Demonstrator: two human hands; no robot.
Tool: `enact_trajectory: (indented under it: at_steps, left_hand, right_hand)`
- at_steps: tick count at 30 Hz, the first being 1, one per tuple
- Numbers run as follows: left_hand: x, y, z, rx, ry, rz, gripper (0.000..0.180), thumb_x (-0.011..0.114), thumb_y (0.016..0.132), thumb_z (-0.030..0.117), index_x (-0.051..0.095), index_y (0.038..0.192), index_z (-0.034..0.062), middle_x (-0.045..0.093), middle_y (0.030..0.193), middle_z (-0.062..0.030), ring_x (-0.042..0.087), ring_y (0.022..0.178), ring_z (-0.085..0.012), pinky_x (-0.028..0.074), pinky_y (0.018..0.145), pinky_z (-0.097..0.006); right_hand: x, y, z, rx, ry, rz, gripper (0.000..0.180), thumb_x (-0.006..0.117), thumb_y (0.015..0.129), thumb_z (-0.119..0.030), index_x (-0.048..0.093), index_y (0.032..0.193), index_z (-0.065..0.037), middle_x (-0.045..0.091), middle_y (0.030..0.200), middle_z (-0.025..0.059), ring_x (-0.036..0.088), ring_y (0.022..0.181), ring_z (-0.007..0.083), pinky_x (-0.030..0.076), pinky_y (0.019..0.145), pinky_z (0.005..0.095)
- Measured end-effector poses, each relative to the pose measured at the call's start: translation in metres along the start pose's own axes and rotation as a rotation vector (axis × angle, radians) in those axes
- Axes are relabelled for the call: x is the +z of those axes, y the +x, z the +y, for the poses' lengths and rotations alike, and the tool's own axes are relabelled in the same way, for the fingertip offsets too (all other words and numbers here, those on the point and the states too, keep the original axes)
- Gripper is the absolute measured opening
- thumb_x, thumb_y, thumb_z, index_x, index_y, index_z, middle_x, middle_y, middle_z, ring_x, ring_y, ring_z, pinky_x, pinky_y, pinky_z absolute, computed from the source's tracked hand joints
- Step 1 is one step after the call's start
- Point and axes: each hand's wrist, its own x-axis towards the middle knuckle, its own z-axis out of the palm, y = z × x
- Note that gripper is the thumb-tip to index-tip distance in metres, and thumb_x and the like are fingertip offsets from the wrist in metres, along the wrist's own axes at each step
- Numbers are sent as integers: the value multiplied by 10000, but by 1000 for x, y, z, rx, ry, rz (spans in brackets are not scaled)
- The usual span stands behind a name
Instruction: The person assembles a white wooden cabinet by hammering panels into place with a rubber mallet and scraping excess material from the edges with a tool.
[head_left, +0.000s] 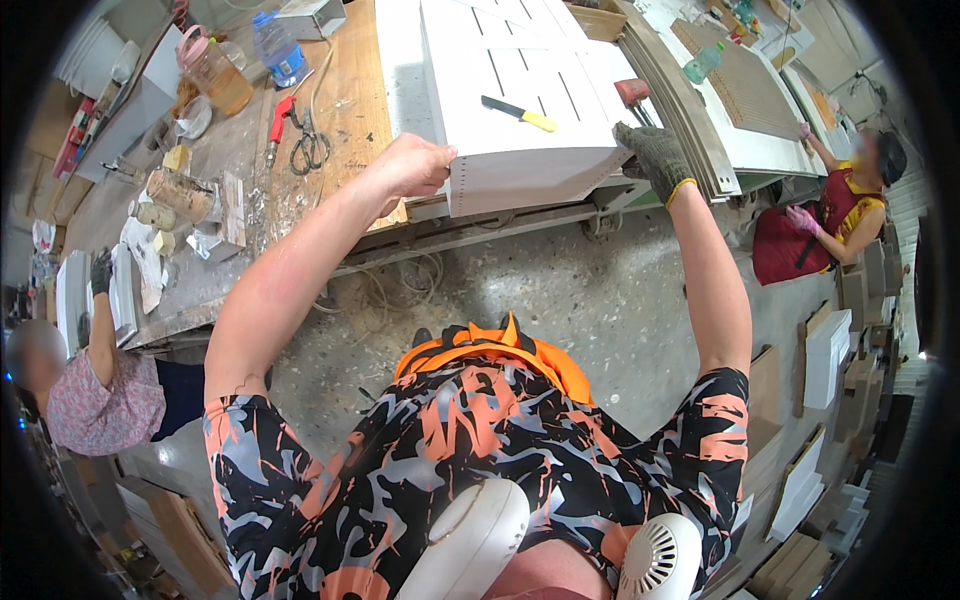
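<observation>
A large white box-shaped piece (545,112) with dark slots in its top and small holes along its front edges juts over the near edge of the workbench. My bare left hand (415,165) is closed on its front left corner. At the front right corner, my right hand (660,160), in a dark grey glove with a yellow cuff, has its fingers wrapped over the edge. A knife (520,113) with a dark blade and yellow handle lies on top. Just beyond the right hand is a red-headed tool (632,93), its kind unclear.
On the wooden bench (350,120) at left lie scissors (309,150), a red air gun (281,122), a blue-labelled bottle (280,50) and a pink-lidded jug (215,72). Long boards (680,105) are stacked at right. One person (120,390) works at left, another (825,215) at right.
</observation>
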Motion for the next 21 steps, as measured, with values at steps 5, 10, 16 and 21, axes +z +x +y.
enact_trajectory:
  at_steps: [5, 10, 16, 21]
  left_hand:
    - [3, -8, 11, -18, 16, 18, 400, 574, 952, 249, 584, 1130, -109, 631, 1090, -261, 651, 973, -279, 534, 872, -363]
    - [6, -9, 16, -23, 28, 53, 397, 576, 946, 235, 577, 1135, -115, 632, 1092, -272, 648, 995, -292, 542, 876, -368]
    - [8, -9, 17, -26, 35, 70, 379, 575, 942, 212, 575, 1136, -114, 635, 1080, -267, 650, 985, -294, 549, 863, -365]
    - [11, -12, 24, -30, 60, 113, 361, 583, 936, 190, 576, 1130, -113, 644, 1042, -251, 667, 931, -279, 571, 808, -347]
  right_hand:
    - [-5, 2, 13, -71, -5, -41, 420, 694, 829, -404, 649, 933, 0, 637, 864, 69, 600, 750, 142, 526, 652, 284]
    - [-2, 0, 7, -71, -80, -7, 372, 744, 802, -376, 643, 867, -25, 624, 793, 59, 602, 664, 137, 526, 594, 276]
    - [-6, 9, 10, -59, -93, -28, 343, 749, 800, -363, 644, 816, -36, 623, 757, 60, 599, 639, 138, 527, 594, 277]
    - [-10, 8, 11, -35, 4, -40, 331, 762, 792, -332, 666, 876, -27, 644, 778, 78, 622, 646, 154, 537, 602, 287]
